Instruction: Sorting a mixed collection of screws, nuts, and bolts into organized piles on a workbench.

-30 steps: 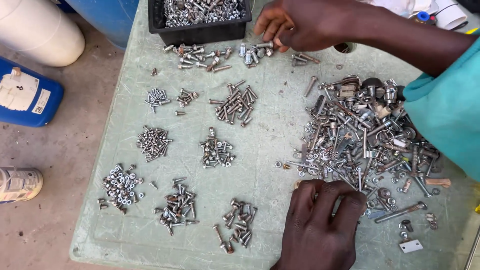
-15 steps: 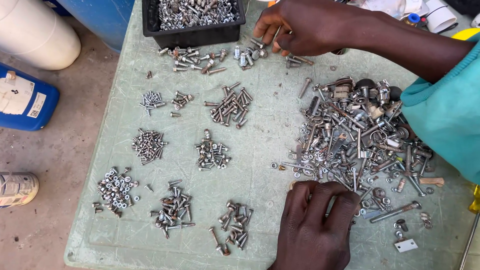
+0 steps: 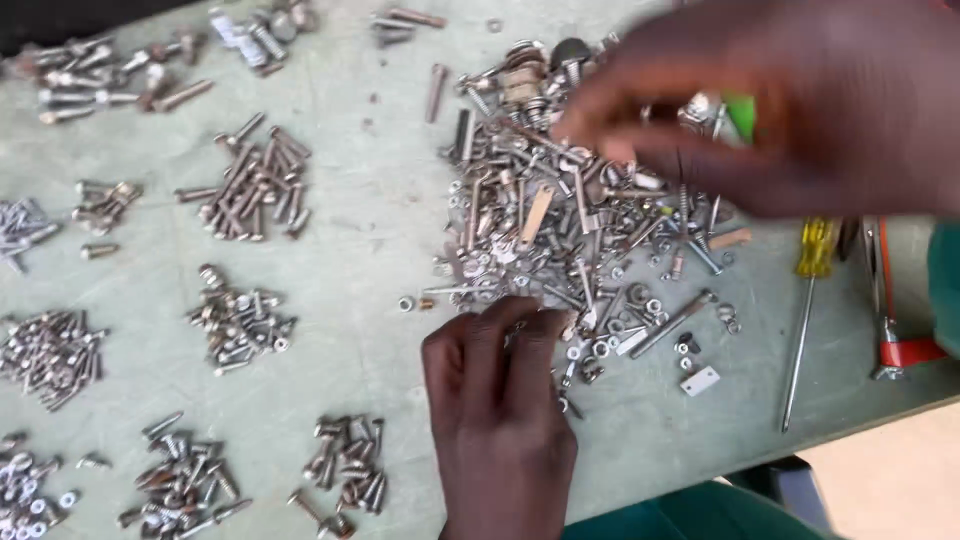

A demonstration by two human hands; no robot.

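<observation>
Right now the left hand [image 3: 505,420] lies flat on the pale green worktop [image 3: 370,230], palm down, its fingertips [image 3: 520,318] touching the near edge of the big mixed heap of screws, bolts and washers [image 3: 570,220]. Its grip is released: the fingers are stretched forward and close together, and nothing is held between them. The heap lies straight ahead of those fingertips, away from the person, so the nearest loose pieces are already under or just beside them.

The right hand [image 3: 790,120] hovers over the far right part of the same heap. It is blurred, with fingers spread and pointing left across the pile, and I cannot tell whether it holds anything. Something small and green [image 3: 742,115] shows just beside it, too smeared to name.

Of the two, the left hand is the nearer to the small washers and nuts [image 3: 600,345] at the near rim of the heap; the right hand is above the longer bolts. A long bolt [image 3: 668,325] lies slantwise at the heap's near right edge, its length running from lower left to upper right, roughly between the two hands.

Sorted little piles [image 3: 240,320] sit well apart to the left. A screwdriver with a yellow handle [image 3: 815,250] lies to the right of the heap, shaft pointing toward the person.
</observation>
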